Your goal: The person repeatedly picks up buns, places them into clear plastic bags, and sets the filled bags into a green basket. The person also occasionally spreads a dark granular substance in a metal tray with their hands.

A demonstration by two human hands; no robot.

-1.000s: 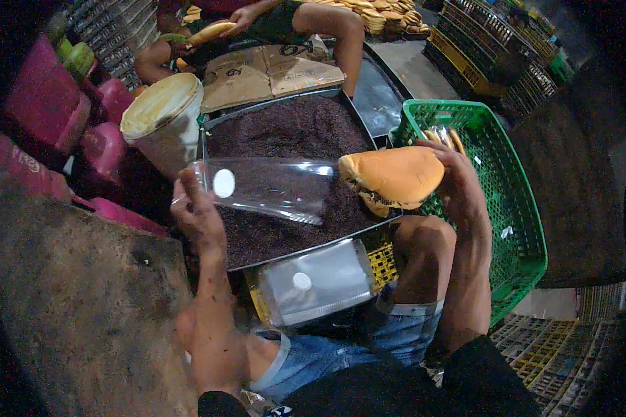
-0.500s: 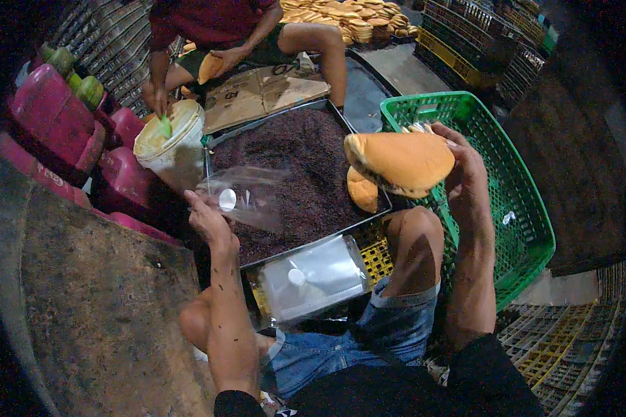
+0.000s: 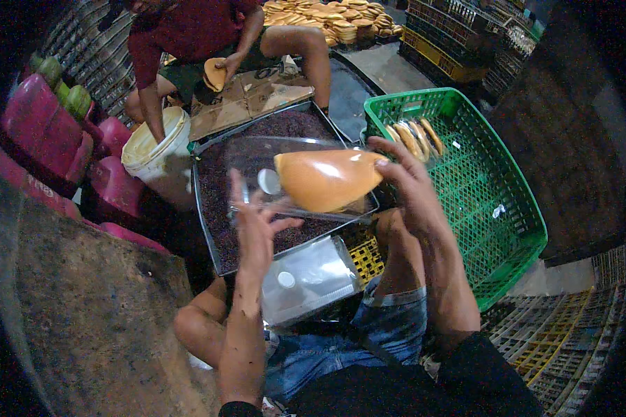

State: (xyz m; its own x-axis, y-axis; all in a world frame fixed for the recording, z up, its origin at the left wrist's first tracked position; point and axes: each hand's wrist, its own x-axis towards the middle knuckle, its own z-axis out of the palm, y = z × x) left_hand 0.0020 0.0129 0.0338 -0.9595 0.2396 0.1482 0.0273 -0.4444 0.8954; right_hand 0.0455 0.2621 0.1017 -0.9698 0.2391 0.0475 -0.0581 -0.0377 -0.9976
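A golden bread bun [image 3: 327,182] is now inside a clear plastic bag [image 3: 252,156] with a white round label. My right hand [image 3: 412,187] grips the bun's right end, thumb on top. At the bag's left end is my left hand [image 3: 256,226], fingers spread and blurred, not closed on anything. Both hands are above a metal tray [image 3: 212,240] of dark purple-brown crumbly stuff [image 3: 219,184]. A stack of clear bags [image 3: 309,278] with a white label lies in front of the tray, near my lap.
A green plastic basket [image 3: 497,243] on the right holds several bagged buns [image 3: 416,137]. Across the tray, a co-worker holds a bun [image 3: 214,75] and reaches into a white bucket [image 3: 135,156]. Cardboard [image 3: 250,104], pink containers [image 3: 45,125] and piled bread [image 3: 341,21] lie around.
My right hand has moved left with the bun, which has gone into the bag. My left fingers have spread apart. The co-worker's hand has gone deeper into the bucket.
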